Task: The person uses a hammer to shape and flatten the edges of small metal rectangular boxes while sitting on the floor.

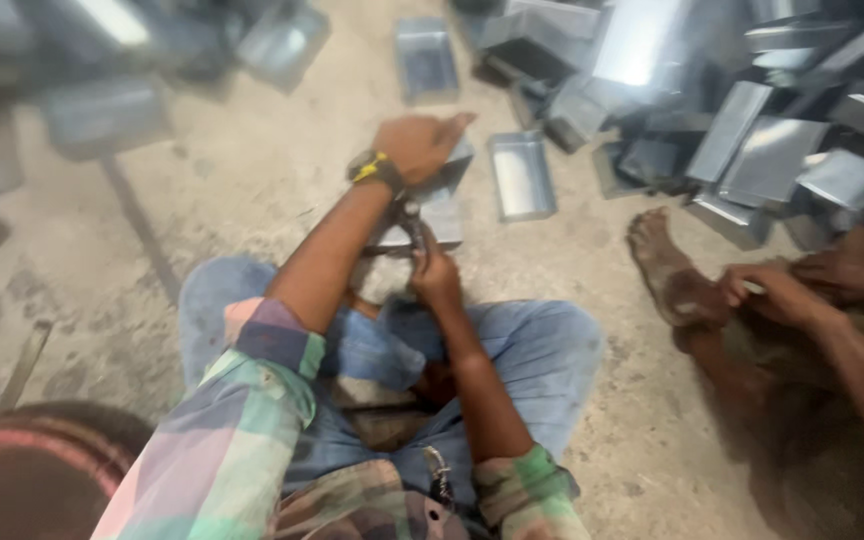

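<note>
Admittedly, much here is blurred: the whole frame is smeared by head movement, and the heaps of sheet-metal trays [772, 150] at the top right and top left run off the edges, so their count and exact shapes cannot be made out. The person sits on the concrete floor [242, 180] with knees spread, legs in blue jeans. The left hand [420, 142], with a yellow-banded watch on the wrist, reaches forward with the arm nearly straight and clamps over the top edge of a small metal tray [442, 205] held just above the floor between the knees; the tray's lower part is hidden behind both hands. The right hand [435, 272] is drawn in close, elbow bent, fist closed around a dark plier-like tool [407, 228] whose tip meets the tray's near edge; the tool's head is too blurred to identify for certain. An open rectangular tray [522, 177] lies on the floor just beyond and to the right. At the right edge another person's bare foot [664, 262] and hands [767, 290] show, partly cut off.
</note>
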